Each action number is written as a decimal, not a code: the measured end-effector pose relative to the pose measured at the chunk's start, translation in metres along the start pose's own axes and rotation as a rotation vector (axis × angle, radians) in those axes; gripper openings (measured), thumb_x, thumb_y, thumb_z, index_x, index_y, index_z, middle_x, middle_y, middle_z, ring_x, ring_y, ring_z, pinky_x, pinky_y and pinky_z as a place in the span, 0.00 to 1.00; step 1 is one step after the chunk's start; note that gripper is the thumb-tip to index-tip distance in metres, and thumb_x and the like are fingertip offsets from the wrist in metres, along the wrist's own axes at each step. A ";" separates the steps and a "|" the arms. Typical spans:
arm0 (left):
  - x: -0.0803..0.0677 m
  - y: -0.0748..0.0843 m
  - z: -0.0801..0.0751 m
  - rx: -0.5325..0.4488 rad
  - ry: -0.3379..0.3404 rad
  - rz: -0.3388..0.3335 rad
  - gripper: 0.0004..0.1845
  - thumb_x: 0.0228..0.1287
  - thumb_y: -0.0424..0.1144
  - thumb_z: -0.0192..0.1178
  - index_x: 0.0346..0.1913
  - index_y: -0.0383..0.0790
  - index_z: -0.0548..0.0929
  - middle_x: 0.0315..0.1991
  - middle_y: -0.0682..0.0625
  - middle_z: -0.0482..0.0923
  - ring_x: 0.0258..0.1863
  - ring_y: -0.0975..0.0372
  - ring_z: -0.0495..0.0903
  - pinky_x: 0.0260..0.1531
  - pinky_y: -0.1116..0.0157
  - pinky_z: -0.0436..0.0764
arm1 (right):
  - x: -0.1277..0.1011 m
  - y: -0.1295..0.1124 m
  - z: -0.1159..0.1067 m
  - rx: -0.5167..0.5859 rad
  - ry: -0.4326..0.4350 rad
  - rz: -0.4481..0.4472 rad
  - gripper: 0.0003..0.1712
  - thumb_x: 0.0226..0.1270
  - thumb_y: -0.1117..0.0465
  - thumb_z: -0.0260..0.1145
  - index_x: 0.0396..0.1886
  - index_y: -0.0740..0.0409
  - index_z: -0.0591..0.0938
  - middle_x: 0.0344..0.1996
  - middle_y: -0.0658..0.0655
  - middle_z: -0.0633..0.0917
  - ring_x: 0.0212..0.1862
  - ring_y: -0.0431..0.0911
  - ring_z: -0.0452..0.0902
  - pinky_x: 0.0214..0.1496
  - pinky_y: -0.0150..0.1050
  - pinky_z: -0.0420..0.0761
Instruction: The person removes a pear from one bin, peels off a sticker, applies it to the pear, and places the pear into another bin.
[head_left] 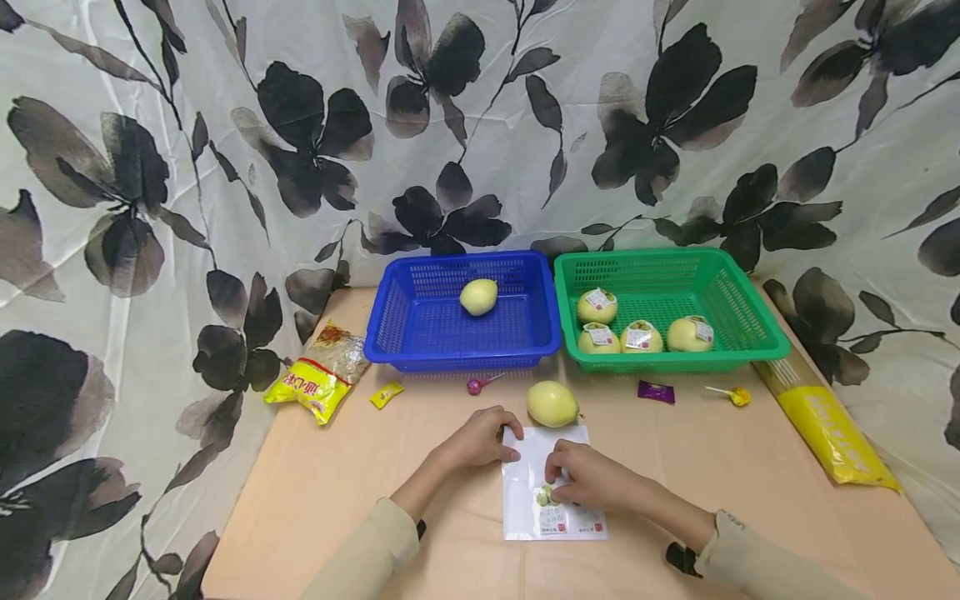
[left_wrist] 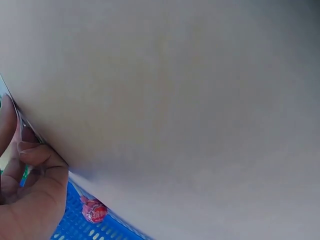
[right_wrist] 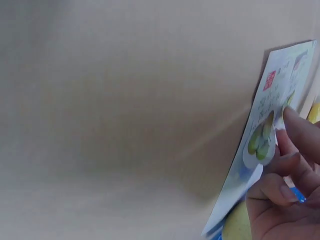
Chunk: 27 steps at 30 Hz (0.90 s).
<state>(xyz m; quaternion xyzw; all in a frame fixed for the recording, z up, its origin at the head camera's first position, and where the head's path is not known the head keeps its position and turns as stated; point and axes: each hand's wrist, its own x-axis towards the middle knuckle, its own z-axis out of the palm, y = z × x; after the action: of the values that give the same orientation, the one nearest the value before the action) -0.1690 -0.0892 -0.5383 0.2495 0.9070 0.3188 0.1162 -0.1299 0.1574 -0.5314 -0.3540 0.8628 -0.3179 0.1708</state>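
Note:
A white sticker sheet (head_left: 521, 504) lies on the tan table in front of me. My left hand (head_left: 504, 448) grips its upper left corner with curled fingers. My right hand (head_left: 557, 490) pinches a round green-printed sticker (head_left: 544, 497) partly lifted off the sheet. In the right wrist view the sticker (right_wrist: 260, 142) curls away from the sheet (right_wrist: 272, 100) under my fingertips (right_wrist: 295, 127). A bare pale yellow fruit (head_left: 552, 403) sits just beyond the sheet. Another bare fruit (head_left: 478, 296) lies in the blue basket (head_left: 461, 357). Several labelled fruits (head_left: 597, 306) sit in the green basket (head_left: 675, 362).
Loose on the table are a yellow snack bag (head_left: 318, 377) at the left, a yellow candy (head_left: 386, 393), a pink lollipop (head_left: 476, 384), a purple candy (head_left: 656, 391) and a yellow lollipop (head_left: 738, 396). A long yellow packet (head_left: 825, 421) lies at the right edge. Floral cloth hangs behind.

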 end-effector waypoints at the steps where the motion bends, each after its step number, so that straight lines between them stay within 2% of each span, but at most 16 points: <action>1: 0.000 0.000 0.000 0.003 -0.001 0.000 0.13 0.56 0.36 0.79 0.42 0.41 0.87 0.37 0.46 0.81 0.36 0.62 0.74 0.41 0.69 0.73 | 0.001 -0.001 0.001 -0.004 0.007 -0.003 0.07 0.62 0.64 0.75 0.33 0.52 0.83 0.32 0.48 0.76 0.33 0.33 0.65 0.34 0.28 0.69; 7: 0.000 0.001 0.000 0.030 0.005 0.010 0.15 0.53 0.35 0.80 0.42 0.40 0.87 0.36 0.47 0.81 0.36 0.60 0.76 0.42 0.67 0.74 | 0.003 -0.006 0.004 -0.008 0.043 -0.035 0.09 0.65 0.66 0.73 0.29 0.51 0.81 0.35 0.48 0.76 0.35 0.35 0.67 0.35 0.28 0.70; 10: 0.000 0.001 0.001 0.040 0.008 0.005 0.15 0.53 0.35 0.80 0.42 0.41 0.87 0.37 0.47 0.82 0.37 0.60 0.76 0.43 0.67 0.75 | 0.001 -0.006 0.006 -0.003 0.031 -0.040 0.10 0.68 0.64 0.73 0.29 0.48 0.80 0.36 0.46 0.75 0.35 0.34 0.68 0.35 0.28 0.71; 19: 0.002 -0.001 0.003 0.076 0.005 -0.008 0.15 0.54 0.38 0.80 0.41 0.43 0.87 0.37 0.51 0.82 0.37 0.63 0.75 0.44 0.67 0.76 | -0.018 -0.017 0.003 0.084 -0.019 -0.079 0.11 0.69 0.64 0.71 0.33 0.44 0.79 0.36 0.44 0.76 0.31 0.29 0.66 0.34 0.26 0.72; 23: 0.003 -0.001 0.003 0.084 0.005 -0.012 0.15 0.53 0.38 0.81 0.41 0.43 0.86 0.37 0.51 0.81 0.36 0.64 0.74 0.44 0.67 0.76 | -0.023 -0.022 0.002 0.078 -0.011 -0.110 0.11 0.68 0.65 0.71 0.33 0.45 0.78 0.36 0.41 0.75 0.32 0.28 0.66 0.35 0.25 0.72; 27: 0.004 -0.001 0.001 0.091 0.004 -0.011 0.15 0.53 0.38 0.80 0.41 0.43 0.86 0.36 0.50 0.80 0.35 0.65 0.73 0.44 0.66 0.76 | -0.027 -0.025 0.000 0.085 0.014 -0.096 0.11 0.68 0.65 0.72 0.34 0.46 0.78 0.34 0.41 0.75 0.32 0.29 0.67 0.34 0.26 0.72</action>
<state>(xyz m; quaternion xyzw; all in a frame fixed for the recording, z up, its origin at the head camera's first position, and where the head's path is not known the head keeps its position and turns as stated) -0.1719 -0.0872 -0.5395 0.2488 0.9222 0.2769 0.1048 -0.0992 0.1630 -0.5125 -0.3853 0.8316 -0.3647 0.1640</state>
